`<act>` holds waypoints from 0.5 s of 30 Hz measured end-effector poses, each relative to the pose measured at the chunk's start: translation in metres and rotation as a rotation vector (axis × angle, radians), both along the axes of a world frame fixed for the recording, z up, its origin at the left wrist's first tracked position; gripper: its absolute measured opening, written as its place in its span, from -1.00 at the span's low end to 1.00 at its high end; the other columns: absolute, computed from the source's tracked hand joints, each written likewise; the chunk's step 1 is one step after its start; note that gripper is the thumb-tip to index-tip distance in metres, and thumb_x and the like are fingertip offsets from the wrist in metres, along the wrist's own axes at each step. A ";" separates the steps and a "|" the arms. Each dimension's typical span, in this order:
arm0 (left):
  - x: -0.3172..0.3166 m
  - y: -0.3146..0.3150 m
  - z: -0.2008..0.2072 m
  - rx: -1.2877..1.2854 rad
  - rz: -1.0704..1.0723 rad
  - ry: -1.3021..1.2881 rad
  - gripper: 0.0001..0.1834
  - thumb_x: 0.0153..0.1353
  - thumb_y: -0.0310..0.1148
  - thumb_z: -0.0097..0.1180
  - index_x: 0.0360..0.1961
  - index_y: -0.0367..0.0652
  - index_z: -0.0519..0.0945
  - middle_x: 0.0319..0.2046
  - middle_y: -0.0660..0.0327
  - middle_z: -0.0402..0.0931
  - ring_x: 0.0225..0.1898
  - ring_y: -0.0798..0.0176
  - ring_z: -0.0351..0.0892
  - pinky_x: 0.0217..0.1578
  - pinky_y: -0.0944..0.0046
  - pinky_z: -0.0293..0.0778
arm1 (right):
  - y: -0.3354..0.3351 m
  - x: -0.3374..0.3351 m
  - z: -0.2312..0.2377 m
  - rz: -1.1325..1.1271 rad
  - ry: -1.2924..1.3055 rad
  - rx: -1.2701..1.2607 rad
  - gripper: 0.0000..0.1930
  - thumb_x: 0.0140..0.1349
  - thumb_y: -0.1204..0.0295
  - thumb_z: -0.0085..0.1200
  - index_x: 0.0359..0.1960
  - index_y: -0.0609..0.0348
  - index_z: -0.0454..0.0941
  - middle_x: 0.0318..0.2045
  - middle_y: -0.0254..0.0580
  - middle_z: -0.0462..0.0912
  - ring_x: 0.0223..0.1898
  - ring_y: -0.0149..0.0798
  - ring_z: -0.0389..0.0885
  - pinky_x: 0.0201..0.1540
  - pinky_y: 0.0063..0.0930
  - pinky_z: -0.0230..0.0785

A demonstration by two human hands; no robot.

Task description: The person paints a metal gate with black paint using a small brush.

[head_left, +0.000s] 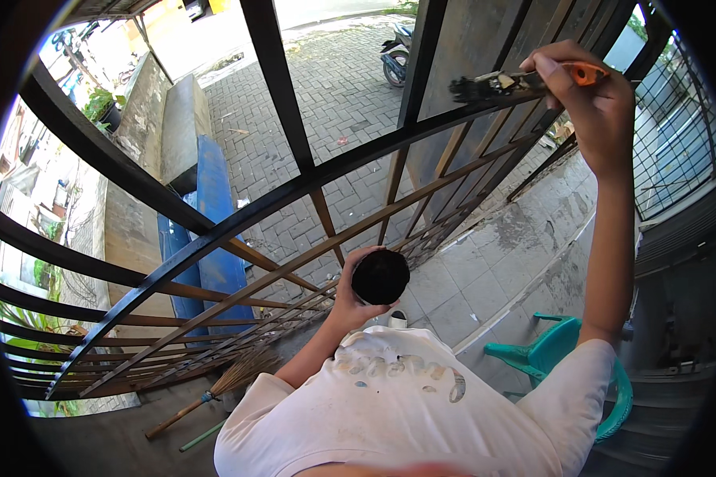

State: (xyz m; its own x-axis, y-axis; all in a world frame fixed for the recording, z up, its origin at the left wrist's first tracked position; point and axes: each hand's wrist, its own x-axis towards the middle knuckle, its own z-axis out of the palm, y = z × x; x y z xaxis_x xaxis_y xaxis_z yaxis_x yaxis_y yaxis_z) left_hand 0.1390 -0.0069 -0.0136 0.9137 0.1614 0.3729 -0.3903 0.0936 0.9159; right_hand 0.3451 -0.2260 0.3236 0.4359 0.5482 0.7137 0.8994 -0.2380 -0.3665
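My right hand [585, 99] is raised at the upper right, its fingers closed round the orange handle of a paintbrush [493, 84]. The dark, paint-covered bristles point left and lie close to a bar of the metal fence [310, 180]; whether they touch it I cannot tell. Low in front of my chest, my left hand [356, 286] is wrapped round a round can of black paint [380, 277], its open top facing up. Upper bars of the fence look black, while several lower bars show brown.
Behind my right arm stands a green plastic chair [557, 350]. A straw broom [235, 378] lies at the lower left by the fence. Beyond the bars are a blue bench-like object [215, 215], a paved yard [270, 119] and a parked motorbike [396, 57].
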 end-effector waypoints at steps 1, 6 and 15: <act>-0.001 0.001 0.000 -0.002 -0.001 -0.003 0.05 -0.25 -0.49 0.57 0.35 -0.15 0.30 0.27 0.03 0.34 0.33 0.06 0.38 0.38 0.09 0.26 | -0.001 -0.001 0.000 -0.001 -0.003 -0.002 -0.78 0.43 0.25 0.18 -0.20 0.14 0.70 -0.43 -0.34 0.68 -0.48 -0.49 0.56 -0.37 -0.58 0.38; -0.006 0.009 0.001 -0.065 -0.024 0.012 0.06 -0.26 -0.50 0.57 0.36 -0.15 0.30 0.29 0.03 0.33 0.33 0.07 0.38 0.38 0.08 0.26 | -0.007 -0.007 0.005 -0.019 -0.151 -0.125 -0.77 0.45 0.27 0.12 -0.22 0.17 0.69 -0.44 -0.38 0.65 -0.43 -0.52 0.56 -0.33 -0.62 0.41; -0.013 0.025 -0.005 -0.054 -0.056 0.021 0.12 -0.26 -0.33 0.67 0.36 -0.19 0.26 0.30 0.01 0.37 0.32 0.09 0.42 0.36 0.08 0.31 | -0.011 -0.005 0.009 -0.120 -0.061 -0.112 -0.77 0.46 0.26 0.12 -0.22 0.14 0.69 -0.46 -0.39 0.64 -0.47 -0.53 0.52 -0.36 -0.59 0.37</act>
